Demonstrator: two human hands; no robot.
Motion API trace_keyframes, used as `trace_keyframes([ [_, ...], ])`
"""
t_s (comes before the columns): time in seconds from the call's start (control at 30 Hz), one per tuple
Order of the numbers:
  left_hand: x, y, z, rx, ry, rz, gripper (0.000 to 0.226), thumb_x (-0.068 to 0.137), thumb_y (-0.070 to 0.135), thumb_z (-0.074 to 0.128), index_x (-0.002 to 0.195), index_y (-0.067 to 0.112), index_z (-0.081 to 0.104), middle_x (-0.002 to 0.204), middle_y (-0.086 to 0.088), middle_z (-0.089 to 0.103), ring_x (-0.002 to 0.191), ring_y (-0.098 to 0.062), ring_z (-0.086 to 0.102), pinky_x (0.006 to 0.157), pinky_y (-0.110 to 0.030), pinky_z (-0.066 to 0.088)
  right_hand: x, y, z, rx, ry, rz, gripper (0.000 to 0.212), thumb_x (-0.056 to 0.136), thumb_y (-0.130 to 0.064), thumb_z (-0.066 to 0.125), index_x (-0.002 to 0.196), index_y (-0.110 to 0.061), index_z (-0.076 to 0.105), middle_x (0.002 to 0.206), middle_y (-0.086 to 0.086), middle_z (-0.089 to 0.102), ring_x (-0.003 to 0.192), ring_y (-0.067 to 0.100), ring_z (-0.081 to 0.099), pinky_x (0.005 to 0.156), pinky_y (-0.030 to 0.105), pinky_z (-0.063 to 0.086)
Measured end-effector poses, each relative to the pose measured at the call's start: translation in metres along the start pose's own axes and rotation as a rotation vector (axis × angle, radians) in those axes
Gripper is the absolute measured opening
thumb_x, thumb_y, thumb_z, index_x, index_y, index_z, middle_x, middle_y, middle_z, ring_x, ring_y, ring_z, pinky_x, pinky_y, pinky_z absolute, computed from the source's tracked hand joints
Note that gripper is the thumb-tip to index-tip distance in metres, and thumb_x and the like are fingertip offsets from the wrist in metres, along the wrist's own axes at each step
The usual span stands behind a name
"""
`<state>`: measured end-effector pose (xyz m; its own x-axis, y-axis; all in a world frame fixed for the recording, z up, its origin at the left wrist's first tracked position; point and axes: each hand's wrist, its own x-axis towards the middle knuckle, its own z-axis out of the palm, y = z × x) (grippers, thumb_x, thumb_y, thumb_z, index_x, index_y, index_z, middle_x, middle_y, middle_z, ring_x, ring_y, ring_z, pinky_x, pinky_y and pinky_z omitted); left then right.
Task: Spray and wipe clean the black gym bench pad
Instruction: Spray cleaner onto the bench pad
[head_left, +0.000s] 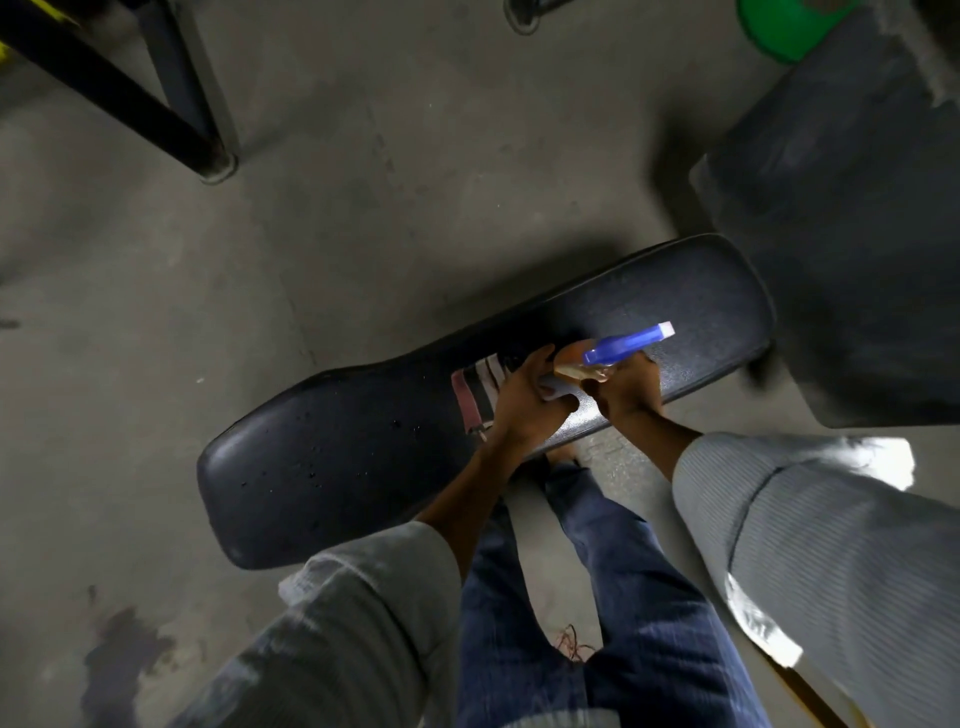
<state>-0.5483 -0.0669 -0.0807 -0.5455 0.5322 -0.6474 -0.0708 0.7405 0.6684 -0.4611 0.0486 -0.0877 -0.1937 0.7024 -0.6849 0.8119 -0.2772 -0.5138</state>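
The long black bench pad (363, 457) lies slantwise across the middle of the view, with small droplets on its left half. My right hand (626, 392) is wrapped around a spray bottle whose blue head (626, 343) points right over the pad's right half. My left hand (524, 402) presses a striped cloth (475, 392), maroon, white and dark, flat against the pad near its middle. The bottle's body is mostly hidden by my fingers.
Grey concrete floor (363, 182) surrounds the bench. A black metal frame leg (130, 104) stands at the upper left. A second dark pad (857, 234) rises at the right, and a green object (779, 26) sits at the top right. My jeans-clad legs (597, 597) stand below the bench.
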Motion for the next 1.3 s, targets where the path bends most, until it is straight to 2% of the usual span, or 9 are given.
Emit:
trace_keyframes([
  [0.17, 0.003, -0.011, 0.003, -0.005, 0.027, 0.003, 0.092, 0.067, 0.031, 0.08, 0.152, 0.013, 0.05, 0.136, -0.012, 0.069, 0.125, -0.032, 0.068, 0.107, -0.053, 0.055, -0.005, -0.001, 0.006, 0.746, -0.069, 0.321, 0.017, 0.105, -0.004, 0.056, 0.12, -0.003, 0.063, 0.106, 0.021, 0.072, 0.097, 0.038, 0.074, 0.064, 0.038, 0.059],
  [0.23, -0.009, 0.001, -0.004, 0.002, 0.045, -0.004, 0.078, 0.075, 0.019, 0.085, 0.146, 0.009, 0.054, 0.133, -0.014, 0.071, 0.122, -0.03, 0.069, 0.107, -0.048, 0.055, 0.007, 0.016, 0.011, 0.506, -0.132, 0.306, 0.04, 0.104, -0.007, 0.062, 0.143, 0.001, 0.056, 0.132, 0.018, 0.068, 0.125, 0.035, 0.067, 0.072, 0.041, 0.061],
  [0.33, -0.017, 0.005, -0.013, 0.005, 0.075, -0.007, 0.06, 0.086, 0.004, 0.08, 0.142, 0.006, 0.058, 0.128, -0.016, 0.072, 0.114, -0.027, 0.07, 0.099, -0.037, 0.056, 0.011, 0.032, 0.008, -0.191, -0.128, 0.205, 0.076, 0.093, -0.025, 0.081, 0.156, -0.004, 0.045, 0.154, 0.015, 0.055, 0.142, 0.032, 0.056, 0.116, 0.04, 0.049],
  [0.53, -0.019, -0.007, -0.015, 0.011, 0.1, -0.007, 0.058, 0.087, 0.011, 0.083, 0.14, 0.008, 0.06, 0.126, -0.015, 0.074, 0.114, -0.031, 0.073, 0.101, -0.046, 0.059, -0.001, 0.023, 0.014, -0.572, -0.148, 0.144, 0.079, 0.089, -0.045, 0.085, 0.146, -0.006, 0.046, 0.153, 0.018, 0.054, 0.144, 0.035, 0.056, 0.114, 0.045, 0.047],
  [0.77, -0.03, -0.013, -0.024, 0.087, 0.163, 0.034, 0.028, 0.095, 0.009, 0.073, 0.124, 0.01, 0.069, 0.116, 0.008, 0.062, 0.106, -0.004, 0.067, 0.109, -0.015, 0.038, 0.0, 0.021, 0.039, -0.603, -0.306, 0.071, 0.063, 0.098, -0.038, 0.077, 0.147, -0.006, 0.054, 0.148, 0.015, 0.062, 0.138, 0.036, 0.061, 0.113, 0.043, 0.049],
  [0.8, -0.031, -0.02, -0.027, 0.099, 0.2, 0.041, 0.025, 0.096, 0.013, 0.072, 0.121, 0.013, 0.069, 0.118, 0.011, 0.056, 0.107, -0.006, 0.066, 0.11, -0.023, 0.045, 0.001, 0.021, 0.049, -0.562, -0.309, 0.009, 0.054, 0.102, -0.034, 0.072, 0.146, -0.008, 0.056, 0.146, 0.016, 0.063, 0.136, 0.037, 0.061, 0.111, 0.043, 0.049],
  [0.97, -0.031, -0.069, -0.04, 0.128, 0.367, -0.041, 0.024, 0.097, 0.022, 0.071, 0.121, 0.019, 0.064, 0.113, 0.009, 0.054, 0.1, -0.008, 0.057, 0.086, -0.023, 0.046, -0.009, 0.011, 0.1, -0.471, -0.224, -0.402, 0.014, 0.104, -0.024, 0.067, 0.114, -0.015, 0.069, 0.113, 0.008, 0.073, 0.101, 0.024, 0.068, 0.076, 0.025, 0.044],
  [1.13, -0.02, -0.118, -0.041, 0.009, 0.436, -0.138, 0.026, 0.093, 0.014, 0.075, 0.116, 0.015, 0.064, 0.112, 0.004, 0.059, 0.102, -0.012, 0.059, 0.082, -0.01, 0.04, 0.001, 0.023, 0.138, -0.637, 0.027, -0.604, 0.055, 0.093, -0.049, 0.076, 0.134, -0.015, 0.062, 0.133, 0.013, 0.066, 0.121, 0.035, 0.064, 0.096, 0.043, 0.052],
  [1.3, 0.002, -0.15, -0.029, -0.191, 0.512, -0.128, 0.022, 0.096, 0.011, 0.073, 0.116, 0.016, 0.067, 0.111, 0.0, 0.07, 0.1, -0.01, 0.068, 0.092, -0.028, 0.059, 0.018, 0.038, 0.164, -0.676, 0.138, -0.708, 0.076, 0.1, -0.066, 0.059, 0.153, -0.012, 0.05, 0.144, 0.017, 0.062, 0.13, 0.036, 0.06, 0.102, 0.046, 0.05],
])
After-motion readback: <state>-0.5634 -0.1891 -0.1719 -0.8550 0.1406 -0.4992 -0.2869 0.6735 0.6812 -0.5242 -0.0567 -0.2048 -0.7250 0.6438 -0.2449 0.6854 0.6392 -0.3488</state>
